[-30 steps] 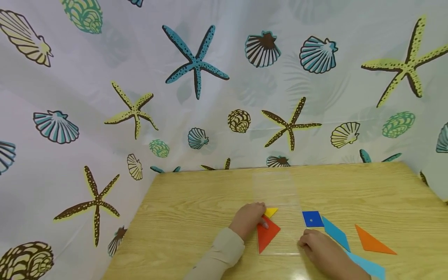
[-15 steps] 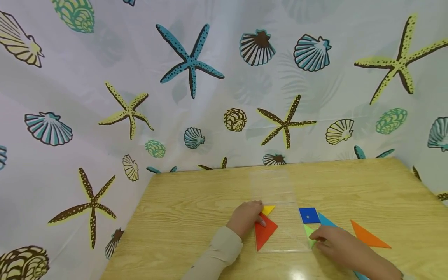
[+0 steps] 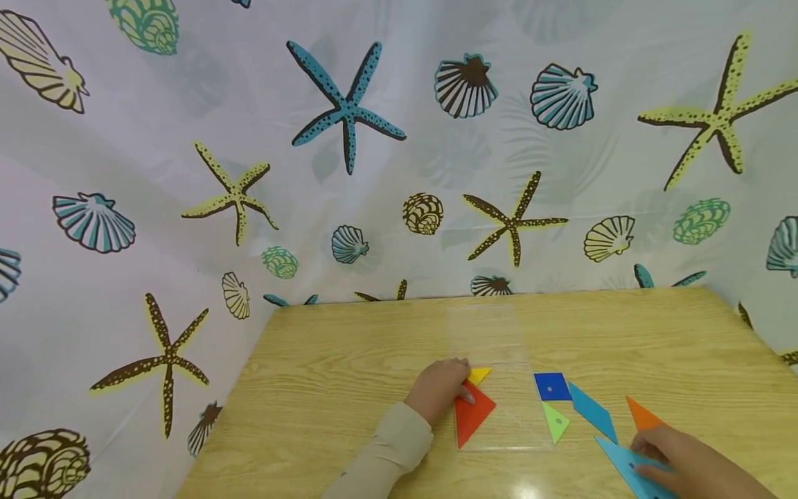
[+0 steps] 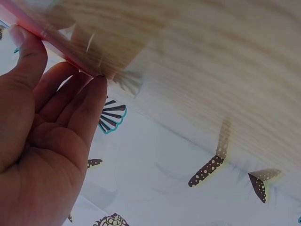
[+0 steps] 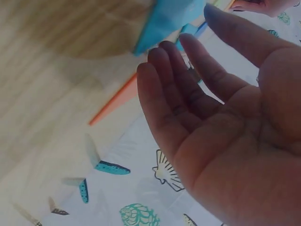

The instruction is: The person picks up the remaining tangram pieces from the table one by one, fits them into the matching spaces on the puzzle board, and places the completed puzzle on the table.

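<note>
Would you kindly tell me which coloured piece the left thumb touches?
The red piece, partly under the left hand; its thumb lies clear of the yellow piece beyond and those further right.

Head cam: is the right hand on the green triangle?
No: the right hand is at the light-blue piece, and the green triangle lies uncovered, just below the blue square in that view.

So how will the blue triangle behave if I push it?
Probably stiff: the blue triangle has a straight edge with no visible bend. Likely light, as it looks thin. It may slide rather than roll, being flat and straight-sided.
</note>
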The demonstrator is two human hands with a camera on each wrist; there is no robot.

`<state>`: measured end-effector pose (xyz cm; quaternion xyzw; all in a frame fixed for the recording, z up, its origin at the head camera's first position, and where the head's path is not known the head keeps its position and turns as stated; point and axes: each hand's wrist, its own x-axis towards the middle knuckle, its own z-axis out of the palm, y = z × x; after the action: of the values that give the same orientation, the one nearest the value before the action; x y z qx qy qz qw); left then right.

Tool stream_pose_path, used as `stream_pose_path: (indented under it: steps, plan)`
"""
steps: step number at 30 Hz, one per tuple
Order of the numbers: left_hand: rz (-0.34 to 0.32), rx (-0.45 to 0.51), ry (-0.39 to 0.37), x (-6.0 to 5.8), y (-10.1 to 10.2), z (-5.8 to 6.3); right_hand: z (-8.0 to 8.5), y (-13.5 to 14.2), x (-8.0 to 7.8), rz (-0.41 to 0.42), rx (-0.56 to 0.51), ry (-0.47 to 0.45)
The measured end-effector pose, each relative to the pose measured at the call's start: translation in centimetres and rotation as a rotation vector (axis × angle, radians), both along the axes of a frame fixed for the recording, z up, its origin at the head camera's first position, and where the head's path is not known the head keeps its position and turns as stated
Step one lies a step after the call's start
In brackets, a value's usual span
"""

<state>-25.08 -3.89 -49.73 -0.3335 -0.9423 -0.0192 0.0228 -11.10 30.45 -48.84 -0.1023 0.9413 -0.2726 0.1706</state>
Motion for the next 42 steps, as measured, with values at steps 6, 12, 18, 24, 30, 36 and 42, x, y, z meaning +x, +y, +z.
stream_pose_path:
  steps: [6, 12, 18, 24, 30, 36, 42]
  plan:
    - [-0.012, 0.013, -0.001, -0.2, -0.1, -0.4, -1.2, 1.4, 0.1, 0.124, 0.036, 0.056]
    - [-0.027, 0.015, 0.013, -0.4, -0.1, -0.6, -2.5, 2.1, 0.0, 0.126, 0.038, 0.065]
    - [-0.028, 0.018, 0.002, -0.4, -0.1, -0.2, -2.8, 1.8, -0.4, 0.068, 0.029, 0.038]
    - [-0.020, 0.016, 0.015, -0.2, -0.2, 0.0, -2.4, 0.9, -0.6, -0.044, 0.023, -0.041]
    - [-0.011, 0.003, 0.005, -0.1, -0.1, 0.0, -2.2, 0.4, -0.4, -0.150, 0.010, -0.150]
    - [-0.011, 0.008, 0.004, -0.1, -0.2, 0.1, -2.1, 0.1, -0.6, -0.175, 0.069, -0.184]
    - [-0.013, 0.001, 0.007, -0.2, -0.2, 0.2, -1.9, 0.0, -0.5, -0.154, 0.065, -0.161]
